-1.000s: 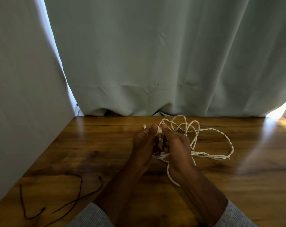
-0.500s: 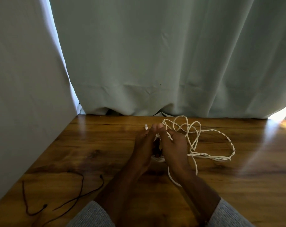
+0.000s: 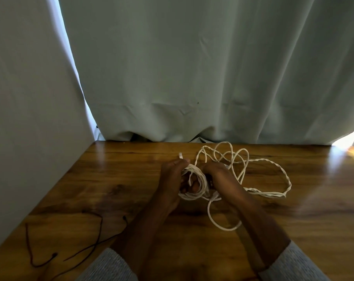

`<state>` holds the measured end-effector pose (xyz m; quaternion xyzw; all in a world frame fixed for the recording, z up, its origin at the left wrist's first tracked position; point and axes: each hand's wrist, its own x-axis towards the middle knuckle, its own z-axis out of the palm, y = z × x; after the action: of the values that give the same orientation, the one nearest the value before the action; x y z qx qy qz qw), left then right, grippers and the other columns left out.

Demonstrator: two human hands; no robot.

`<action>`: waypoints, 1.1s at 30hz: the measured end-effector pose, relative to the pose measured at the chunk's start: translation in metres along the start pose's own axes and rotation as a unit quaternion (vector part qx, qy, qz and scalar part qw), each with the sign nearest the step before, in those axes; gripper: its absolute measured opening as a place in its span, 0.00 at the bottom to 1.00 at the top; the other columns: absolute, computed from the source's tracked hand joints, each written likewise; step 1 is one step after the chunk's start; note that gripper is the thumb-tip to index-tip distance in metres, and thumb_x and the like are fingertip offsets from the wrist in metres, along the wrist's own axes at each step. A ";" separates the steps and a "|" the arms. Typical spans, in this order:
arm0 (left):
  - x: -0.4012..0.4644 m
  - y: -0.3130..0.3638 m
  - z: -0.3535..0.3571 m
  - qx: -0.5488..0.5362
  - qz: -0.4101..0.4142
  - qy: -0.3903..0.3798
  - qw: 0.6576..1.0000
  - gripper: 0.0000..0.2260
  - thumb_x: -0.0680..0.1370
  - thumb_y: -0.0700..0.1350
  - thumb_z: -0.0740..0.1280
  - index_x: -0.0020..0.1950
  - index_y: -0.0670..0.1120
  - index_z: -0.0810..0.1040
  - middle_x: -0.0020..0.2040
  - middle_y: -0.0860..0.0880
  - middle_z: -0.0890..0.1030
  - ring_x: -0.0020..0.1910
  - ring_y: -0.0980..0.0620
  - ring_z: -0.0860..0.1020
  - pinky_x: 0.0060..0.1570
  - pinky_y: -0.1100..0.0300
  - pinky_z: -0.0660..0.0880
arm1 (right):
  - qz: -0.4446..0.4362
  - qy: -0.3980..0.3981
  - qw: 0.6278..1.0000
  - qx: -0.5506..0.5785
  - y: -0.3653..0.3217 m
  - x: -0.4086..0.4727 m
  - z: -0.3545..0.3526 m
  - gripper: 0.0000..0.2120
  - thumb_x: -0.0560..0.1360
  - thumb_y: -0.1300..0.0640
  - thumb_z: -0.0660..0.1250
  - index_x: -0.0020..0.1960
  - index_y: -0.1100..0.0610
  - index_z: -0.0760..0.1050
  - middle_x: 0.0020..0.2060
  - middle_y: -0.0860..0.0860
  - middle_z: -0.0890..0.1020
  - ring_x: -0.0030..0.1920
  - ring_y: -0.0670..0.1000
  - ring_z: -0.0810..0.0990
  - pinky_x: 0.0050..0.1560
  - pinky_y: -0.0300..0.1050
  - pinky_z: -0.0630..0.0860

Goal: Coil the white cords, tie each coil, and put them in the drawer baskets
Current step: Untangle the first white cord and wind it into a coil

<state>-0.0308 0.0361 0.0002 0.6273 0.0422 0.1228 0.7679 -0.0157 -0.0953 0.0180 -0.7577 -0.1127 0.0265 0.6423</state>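
Curtain [image 3: 192,67]: hung behind the table [image 3: 119,179], its hem on the far edge, as I saw it.
Table: bore the cord [image 3: 253,175] at mid-far, and a black wire [image 3: 70,248] loose at the near left, well apart from the cord.
Cord: part was wound into a small coil [image 3: 192,185] between the hands; the rest lay slack to the right in loose twisted loops, one loop trailing toward me.
Left hand [image 3: 172,183]: fingers curled through the coil, thumb pinching the strand near its white end plug [image 3: 180,155].
Right hand [image 3: 216,175]: curled round the coil's right side; which strand it gripped I could not tell.
Progress: I judged coiling only partly done, with much cord still slack; no tie was on, and no drawer or baskets were in view.
Change: a second earlier both hands pinched the cord together at their fingertips; now they had parted a little and the wound turns showed between them. The slack loops lay much the same.
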 end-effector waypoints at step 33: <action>-0.008 -0.008 0.009 -0.070 -0.059 -0.200 0.975 0.28 0.81 0.62 0.55 0.33 0.43 0.75 0.25 0.47 0.70 0.24 0.51 0.67 0.32 0.56 0.66 | -0.113 0.240 0.963 0.041 0.029 0.006 0.021 0.29 0.85 0.49 0.54 0.33 0.67 0.72 0.26 0.66 0.75 0.24 0.65 0.73 0.26 0.53 0.72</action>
<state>-0.0353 0.0242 -0.0061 0.5801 -0.0844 -0.0482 0.8087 -0.0100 -0.0780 -0.0137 -0.6973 -0.0391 -0.2246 0.6795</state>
